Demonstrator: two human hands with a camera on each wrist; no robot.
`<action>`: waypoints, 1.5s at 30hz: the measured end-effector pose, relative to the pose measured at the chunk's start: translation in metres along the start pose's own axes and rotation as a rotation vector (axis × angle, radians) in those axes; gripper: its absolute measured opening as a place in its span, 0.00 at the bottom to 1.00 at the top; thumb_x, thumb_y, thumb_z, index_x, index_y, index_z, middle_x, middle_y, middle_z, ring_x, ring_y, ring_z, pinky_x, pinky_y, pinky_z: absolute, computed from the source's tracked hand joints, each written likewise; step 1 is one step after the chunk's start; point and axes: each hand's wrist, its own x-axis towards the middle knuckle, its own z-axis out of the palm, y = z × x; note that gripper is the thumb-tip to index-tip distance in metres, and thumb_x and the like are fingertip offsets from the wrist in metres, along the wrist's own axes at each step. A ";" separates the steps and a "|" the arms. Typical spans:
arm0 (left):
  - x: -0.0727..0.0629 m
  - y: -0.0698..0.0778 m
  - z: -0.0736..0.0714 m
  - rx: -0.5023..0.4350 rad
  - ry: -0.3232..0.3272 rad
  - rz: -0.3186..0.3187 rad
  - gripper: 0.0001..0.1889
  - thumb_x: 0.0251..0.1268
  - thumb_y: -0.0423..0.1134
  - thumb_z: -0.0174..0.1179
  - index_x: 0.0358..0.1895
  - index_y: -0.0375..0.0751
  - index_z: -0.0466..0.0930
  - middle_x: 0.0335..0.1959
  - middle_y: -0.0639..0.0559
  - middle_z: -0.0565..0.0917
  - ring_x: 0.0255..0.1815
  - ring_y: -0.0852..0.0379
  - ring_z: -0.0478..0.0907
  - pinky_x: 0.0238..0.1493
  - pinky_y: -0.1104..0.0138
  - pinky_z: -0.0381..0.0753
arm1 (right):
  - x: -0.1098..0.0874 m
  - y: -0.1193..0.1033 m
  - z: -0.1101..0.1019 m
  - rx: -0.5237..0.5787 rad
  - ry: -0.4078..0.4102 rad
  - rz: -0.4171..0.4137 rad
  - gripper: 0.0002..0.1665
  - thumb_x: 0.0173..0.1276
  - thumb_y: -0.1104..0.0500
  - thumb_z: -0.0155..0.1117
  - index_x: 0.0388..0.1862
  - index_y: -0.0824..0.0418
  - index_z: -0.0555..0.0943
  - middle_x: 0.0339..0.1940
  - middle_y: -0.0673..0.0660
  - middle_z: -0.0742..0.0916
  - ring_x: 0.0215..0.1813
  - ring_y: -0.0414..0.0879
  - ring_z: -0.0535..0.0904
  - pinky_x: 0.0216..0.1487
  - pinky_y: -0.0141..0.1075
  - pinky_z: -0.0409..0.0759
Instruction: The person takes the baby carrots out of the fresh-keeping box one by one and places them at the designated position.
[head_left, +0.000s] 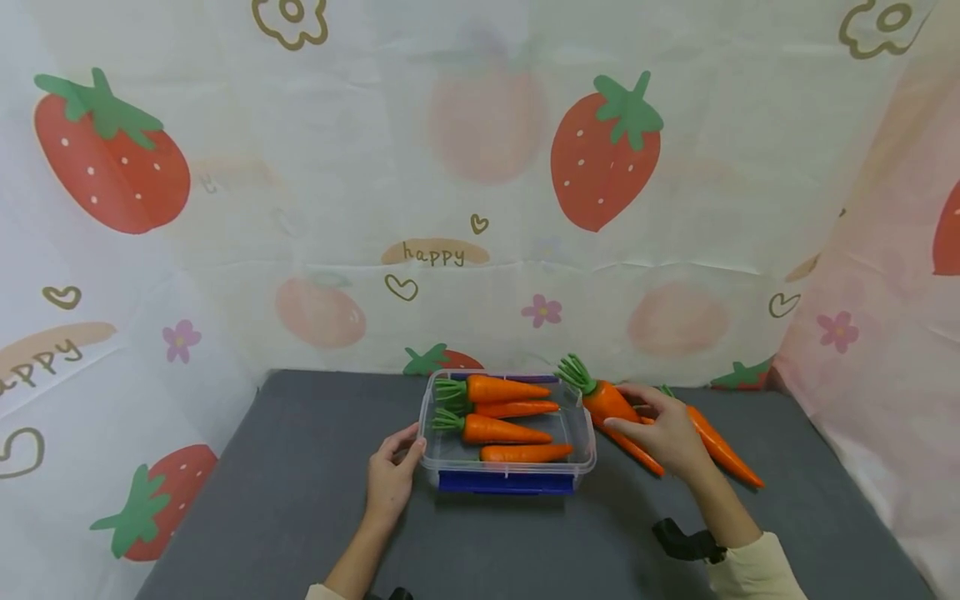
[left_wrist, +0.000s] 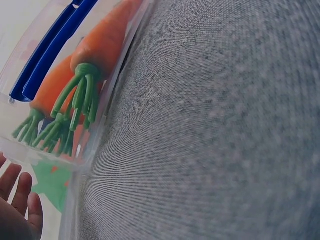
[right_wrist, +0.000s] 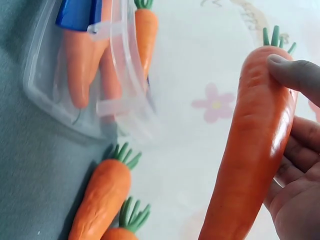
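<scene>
A clear plastic box (head_left: 510, 467) with blue latches stands mid-table, several orange toy-like carrots (head_left: 510, 429) lying inside with green tops mostly to the left. My left hand (head_left: 393, 475) rests at the box's left end, thumb by the rim; its fingers (left_wrist: 22, 195) look straight in the left wrist view. Right of the box, my right hand (head_left: 667, 433) grips a carrot (right_wrist: 255, 135) between thumb and fingers, lifted over the table, green top pointing toward the box. Two more carrots lie below: one partly under the held carrot (head_left: 609, 404), another carrot (head_left: 723, 450) farther right.
The dark grey tabletop (head_left: 300, 467) ends at a pale cloth backdrop (head_left: 480, 167) printed with strawberries, hearts and flowers. Side curtains of similar cloth (head_left: 75, 375) flank the table. A black strap mount (head_left: 686, 542) sits at my right wrist.
</scene>
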 end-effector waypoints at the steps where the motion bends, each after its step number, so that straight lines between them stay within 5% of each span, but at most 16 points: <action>1: 0.000 0.000 0.000 0.003 0.003 0.007 0.15 0.65 0.34 0.63 0.53 0.31 0.82 0.44 0.35 0.83 0.36 0.75 0.77 0.38 0.79 0.78 | -0.001 0.002 -0.002 -0.003 0.003 0.009 0.31 0.64 0.55 0.70 0.64 0.64 0.75 0.61 0.66 0.80 0.54 0.61 0.80 0.44 0.28 0.80; 4: 0.000 0.002 0.000 0.002 0.004 0.015 0.15 0.65 0.34 0.63 0.53 0.31 0.82 0.44 0.36 0.83 0.37 0.77 0.76 0.38 0.80 0.77 | -0.005 0.008 -0.006 -0.012 0.013 0.022 0.31 0.64 0.54 0.69 0.64 0.64 0.75 0.60 0.66 0.81 0.54 0.60 0.80 0.44 0.28 0.80; 8: -0.005 0.022 -0.003 0.000 -0.015 0.003 0.15 0.65 0.31 0.61 0.53 0.26 0.81 0.45 0.32 0.83 0.35 0.77 0.76 0.38 0.81 0.76 | -0.011 0.017 -0.008 -0.035 0.033 0.045 0.32 0.64 0.54 0.70 0.64 0.66 0.75 0.58 0.67 0.82 0.53 0.61 0.81 0.44 0.33 0.82; 11: -0.004 0.021 -0.003 0.003 -0.019 -0.009 0.15 0.65 0.30 0.61 0.53 0.25 0.80 0.46 0.32 0.82 0.34 0.76 0.76 0.38 0.81 0.77 | -0.016 0.023 -0.009 -0.069 0.043 0.067 0.33 0.63 0.53 0.70 0.63 0.67 0.75 0.57 0.68 0.82 0.53 0.63 0.81 0.46 0.41 0.84; 15: 0.001 0.001 0.000 -0.001 0.000 -0.013 0.15 0.65 0.33 0.63 0.53 0.30 0.82 0.46 0.35 0.83 0.36 0.77 0.76 0.40 0.81 0.77 | -0.021 0.029 -0.010 -0.096 0.047 0.074 0.33 0.63 0.53 0.70 0.63 0.68 0.75 0.55 0.68 0.83 0.52 0.62 0.81 0.48 0.47 0.83; 30: -0.001 0.001 -0.001 0.020 -0.011 -0.003 0.16 0.66 0.36 0.62 0.54 0.32 0.82 0.46 0.36 0.83 0.36 0.76 0.77 0.40 0.79 0.77 | -0.030 0.058 -0.006 -0.139 0.023 0.230 0.39 0.63 0.45 0.70 0.65 0.67 0.73 0.61 0.69 0.81 0.57 0.62 0.79 0.54 0.52 0.80; 38: 0.000 0.002 -0.001 0.004 -0.008 -0.023 0.16 0.65 0.34 0.63 0.54 0.33 0.82 0.45 0.36 0.83 0.35 0.76 0.77 0.39 0.80 0.77 | -0.033 0.066 -0.002 -0.137 0.004 0.269 0.39 0.61 0.45 0.71 0.64 0.67 0.74 0.61 0.69 0.81 0.58 0.62 0.79 0.54 0.50 0.80; 45: 0.001 0.001 -0.001 -0.009 -0.010 -0.018 0.16 0.65 0.34 0.63 0.54 0.32 0.82 0.45 0.35 0.83 0.34 0.76 0.77 0.40 0.80 0.77 | -0.034 0.069 0.005 -0.125 -0.017 0.292 0.37 0.60 0.47 0.72 0.61 0.70 0.76 0.58 0.70 0.82 0.51 0.59 0.83 0.44 0.42 0.83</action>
